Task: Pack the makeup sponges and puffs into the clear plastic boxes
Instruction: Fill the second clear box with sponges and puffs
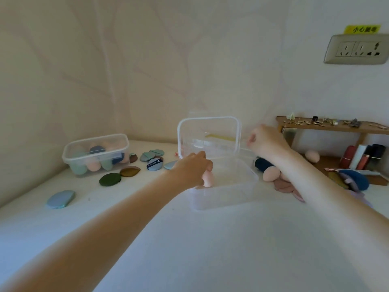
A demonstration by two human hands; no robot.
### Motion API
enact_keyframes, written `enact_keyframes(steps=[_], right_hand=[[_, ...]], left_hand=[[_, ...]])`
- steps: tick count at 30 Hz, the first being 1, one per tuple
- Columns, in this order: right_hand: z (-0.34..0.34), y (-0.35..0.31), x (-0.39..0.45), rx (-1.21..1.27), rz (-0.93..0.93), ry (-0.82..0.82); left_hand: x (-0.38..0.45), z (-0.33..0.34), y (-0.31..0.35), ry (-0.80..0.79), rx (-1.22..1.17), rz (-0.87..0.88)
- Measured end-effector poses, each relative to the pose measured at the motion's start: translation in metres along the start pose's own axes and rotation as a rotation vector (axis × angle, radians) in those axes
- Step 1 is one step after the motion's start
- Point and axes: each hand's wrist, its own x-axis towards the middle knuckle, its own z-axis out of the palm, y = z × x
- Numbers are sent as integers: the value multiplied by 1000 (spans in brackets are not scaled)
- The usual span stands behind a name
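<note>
A clear plastic box (pixel 248 186) stands in the middle of the white surface. Its lid (pixel 208 134) stands upright behind it, and my right hand (pixel 266 141) grips the lid's right edge. My left hand (pixel 192 169) holds a pink egg-shaped sponge (pixel 208 179) over the box's left inner corner. A second clear box (pixel 95 154) at the left, closed with a lid, holds several sponges and puffs. Loose puffs lie between the boxes: a dark green one (pixel 110 179), a brown one (pixel 129 171), a blue one (pixel 154 164). Another pink sponge (pixel 271 174) lies right of the open box.
A blue-grey puff (pixel 60 199) lies alone at the left front. More puffs (pixel 355 180) lie under my right forearm. A wooden shelf (pixel 328 126) with small trinkets and bottles (pixel 362 159) stands at the right. The wall, with a socket (pixel 357 49), closes the back.
</note>
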Motion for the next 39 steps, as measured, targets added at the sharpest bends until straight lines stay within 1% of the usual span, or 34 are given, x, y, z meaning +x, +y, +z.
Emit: enact_keyframes(steps=[1,2,3,4,5,6,8,11,12,14,16,17,18,19,20,22,23,24,26,28,30,34,36,39], right_hand=[[0,13,2,-69,38,12],[3,25,1,-143,77,-45],[11,36,-3,-206,99,-143],[22,46,-8,-253,97,-225],[31,54,-13,-276,77,-272],[39,60,-16,-291,45,-276],[47,67,-18,-340,1,-222],[50,69,-17,-300,74,-191],[47,68,-16,-239,99,-159],[34,59,-12,-90,90,1],[11,38,-11,99,19,176],[1,25,-12,231,-21,195],[-5,13,-12,386,-50,149],[-7,2,-15,515,-58,41],[-4,-8,-19,563,-49,-105],[15,-21,-26,500,-2,-366],[26,-23,-28,441,24,-437],[36,-24,-30,382,42,-456],[46,-28,-30,292,76,-427],[46,-31,-32,260,109,-436],[45,-32,-36,251,118,-467],[42,-27,-41,339,176,-457],[42,-26,-41,283,175,-455],[45,-33,-45,261,133,-435]], left_hand=[[0,1,0,0,7,-14],[1,2,2,-4,12,-25],[1,3,3,-9,14,-36],[1,3,5,-12,13,-42],[2,3,5,-13,10,-43],[1,4,6,-16,5,-40],[0,3,6,-29,-17,-41],[-2,4,6,-7,-37,-52],[-2,5,6,9,-43,-59],[-1,7,4,26,-58,-75],[1,8,3,27,-47,-72],[1,8,4,23,-34,-70],[1,8,4,19,-22,-67],[1,8,4,18,-14,-64],[1,8,4,17,-10,-65],[2,9,3,19,-15,-63],[2,8,3,18,-15,-58],[2,8,3,15,-14,-52],[1,7,2,5,-27,-46],[0,7,2,12,-51,-40],[0,8,-1,30,-61,-22],[-1,8,-1,46,-94,-30],[-1,7,1,38,-65,-38],[-1,8,1,30,-37,3]])
